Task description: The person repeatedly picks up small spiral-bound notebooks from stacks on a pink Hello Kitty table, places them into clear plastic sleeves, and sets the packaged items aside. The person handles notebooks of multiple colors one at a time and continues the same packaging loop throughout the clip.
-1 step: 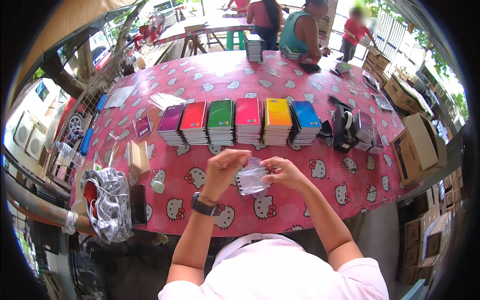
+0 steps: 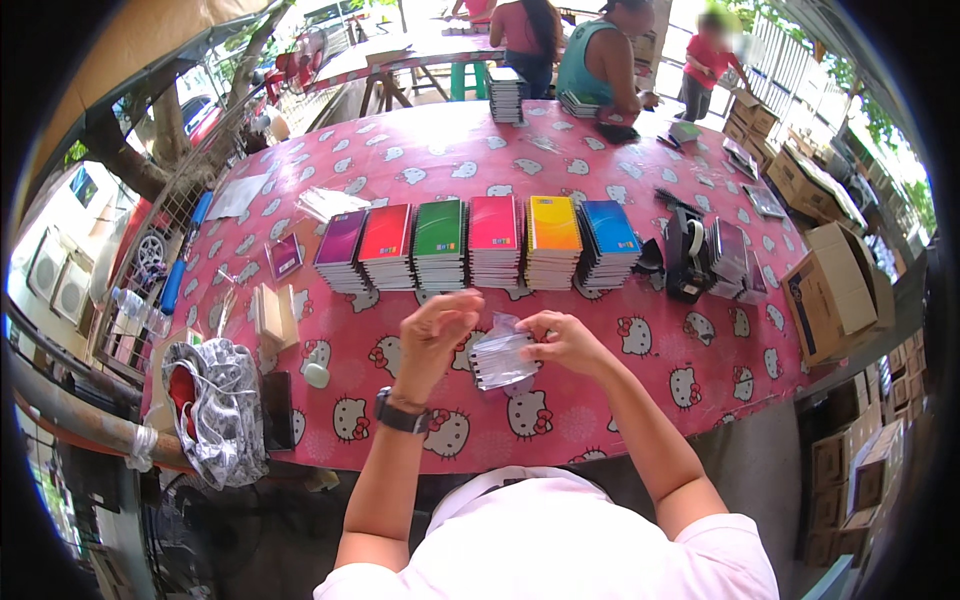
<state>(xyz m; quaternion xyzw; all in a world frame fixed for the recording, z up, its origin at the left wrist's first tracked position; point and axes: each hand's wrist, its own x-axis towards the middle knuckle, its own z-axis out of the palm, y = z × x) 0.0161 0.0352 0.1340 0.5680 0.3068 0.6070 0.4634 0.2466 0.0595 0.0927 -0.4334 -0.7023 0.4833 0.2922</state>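
A small bundle of spiral notebooks [image 2: 503, 362] in clear plastic wrap lies on the table in front of me, its page edges and black binding coils showing. My right hand [image 2: 560, 338] pinches the wrap at the bundle's upper right corner. A loose flap of clear plastic [image 2: 503, 325] rises at the bundle's far end. To the left, my left hand [image 2: 438, 335] hovers apart from the bundle, fingers loosely bent, with nothing visible in them. Beyond my hands stands a row of notebook stacks with purple, red, green [image 2: 440, 232], pink, yellow and blue covers.
A black tape dispenser [image 2: 686, 262] and wrapped notebooks [image 2: 728, 250] stand right of the row. Leftward are a purple notebook [image 2: 286, 256], a pale green case [image 2: 316, 375], a dark phone [image 2: 277, 410] and a patterned cloth bag [image 2: 215, 405]. An open carton [image 2: 830, 305] stands at right. Several people are at the back.
My left hand has drawn back to the left, away from the plastic flap. My right hand stays at the bundle, and the flap now stands up more visibly.
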